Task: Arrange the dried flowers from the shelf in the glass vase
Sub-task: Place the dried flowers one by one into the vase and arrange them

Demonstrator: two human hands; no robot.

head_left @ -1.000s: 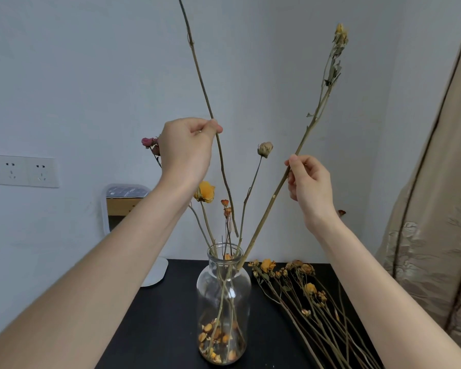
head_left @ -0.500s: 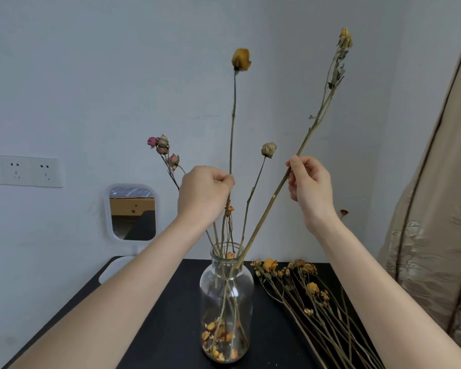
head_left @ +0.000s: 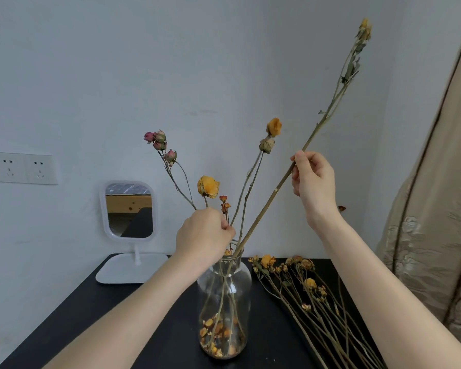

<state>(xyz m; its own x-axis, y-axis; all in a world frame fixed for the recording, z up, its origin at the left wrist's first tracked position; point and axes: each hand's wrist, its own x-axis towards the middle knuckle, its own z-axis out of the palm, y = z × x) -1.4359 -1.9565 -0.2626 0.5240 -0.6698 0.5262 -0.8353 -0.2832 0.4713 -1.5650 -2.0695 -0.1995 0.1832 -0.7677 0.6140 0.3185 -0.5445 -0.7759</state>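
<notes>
A clear glass vase [head_left: 224, 291] stands on the black shelf top [head_left: 96, 315], with dried petals at its bottom and several dried stems in it. My left hand [head_left: 202, 235] is just above the vase mouth and pinches the stem of an orange-headed flower [head_left: 274, 127] that reaches down into the vase. My right hand [head_left: 312, 182] pinches a long leaning stem [head_left: 328, 113] with a small yellow bud at its top; its lower end is inside the vase. Pink buds [head_left: 159, 141] and a yellow rose [head_left: 208, 186] stand in the vase too.
Several loose dried flowers [head_left: 304, 286] lie on the shelf right of the vase. A small white standing mirror [head_left: 129, 209] is at the back left. Wall sockets [head_left: 20, 167] are on the left wall. A beige curtain [head_left: 437, 209] hangs at the right.
My left hand has moved down to the vase mouth, lowering the orange-headed stem deeper into the vase. My right hand has kept its hold on the long leaning stem.
</notes>
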